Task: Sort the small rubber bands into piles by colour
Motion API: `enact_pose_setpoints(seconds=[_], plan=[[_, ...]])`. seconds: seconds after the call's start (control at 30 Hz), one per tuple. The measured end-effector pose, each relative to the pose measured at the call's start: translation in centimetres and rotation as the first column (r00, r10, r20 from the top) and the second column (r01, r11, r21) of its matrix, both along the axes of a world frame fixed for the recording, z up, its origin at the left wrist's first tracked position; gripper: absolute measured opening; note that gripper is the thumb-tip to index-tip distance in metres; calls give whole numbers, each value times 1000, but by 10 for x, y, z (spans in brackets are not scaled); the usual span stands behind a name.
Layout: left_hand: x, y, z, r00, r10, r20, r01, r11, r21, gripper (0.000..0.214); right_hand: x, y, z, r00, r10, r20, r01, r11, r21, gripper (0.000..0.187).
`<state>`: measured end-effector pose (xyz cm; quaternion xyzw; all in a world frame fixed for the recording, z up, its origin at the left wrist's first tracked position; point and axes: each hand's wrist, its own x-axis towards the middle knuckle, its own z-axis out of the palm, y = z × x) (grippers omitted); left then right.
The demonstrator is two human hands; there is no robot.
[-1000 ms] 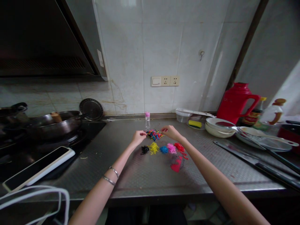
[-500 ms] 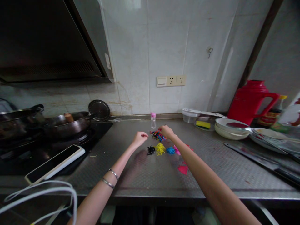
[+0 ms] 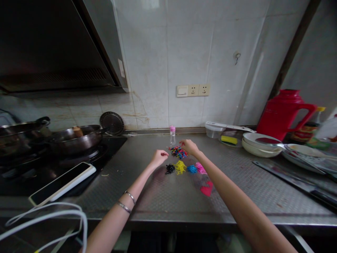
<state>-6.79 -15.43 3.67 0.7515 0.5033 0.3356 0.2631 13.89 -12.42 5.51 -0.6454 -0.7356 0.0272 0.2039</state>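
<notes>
A pile of mixed-colour rubber bands [image 3: 178, 152] lies mid-counter. In front of it sit sorted heaps: black bands [image 3: 170, 169], yellow bands [image 3: 180, 167], blue bands [image 3: 192, 169] and pink bands [image 3: 200, 168]. My left hand [image 3: 159, 157] is just left of the mixed pile, thumb and fingertips pinched together. Over the pile's right edge is my right hand [image 3: 190, 147], its fingers also closed in a pinch. Anything in either pinch is too small to make out. Behind the pile stands a small clear bottle [image 3: 172, 136] with a pink cap. A red heart-shaped piece [image 3: 206, 189] lies near my right forearm.
Left are a stove with pans [image 3: 76, 142], a phone-like device [image 3: 63, 182] and a white cable [image 3: 81, 218]. Rightward stand a plastic container [image 3: 213, 130], a yellow sponge [image 3: 229, 140], stacked bowls [image 3: 259, 151], a red thermos [image 3: 281, 114] and a long knife [image 3: 284, 177].
My left hand has shifted slightly right and down. My right hand has moved a little to the right, uncovering more of the mixed pile and the pink bands.
</notes>
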Motion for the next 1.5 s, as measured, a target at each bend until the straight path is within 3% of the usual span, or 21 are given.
enact_pose_setpoints(seconds=[0.27, 0.4, 0.57, 0.83, 1.1, 1.27, 1.5], plan=[[0, -3, -3, 1000, 16, 24, -15, 1000, -25, 18, 50, -53, 17, 975, 127, -181, -104, 986, 131, 33], [0, -1, -7, 999, -7, 32, 7, 1000, -5, 19, 76, -84, 7, 960, 158, -232, -146, 987, 67, 34], [1, 4, -8, 999, -39, 10, 39, 998, 42, 20, 82, -106, -4, 952, 191, -241, -199, 980, -7, 36], [4, 21, -5, 999, -32, -29, 34, 997, 69, 19, 87, -104, -9, 910, 183, -373, -177, 983, 52, 38], [11, 47, -24, 987, -16, -162, 27, 998, 65, 19, 93, -96, -25, 908, 125, -399, -58, 983, 175, 32], [23, 49, -28, 972, -39, -233, 63, 993, 96, 26, 90, -97, -25, 911, 126, -392, -55, 981, 187, 33], [34, 56, -37, 970, -32, -241, 69, 987, 146, 19, 90, -99, -25, 912, 122, -391, -51, 981, 187, 33]])
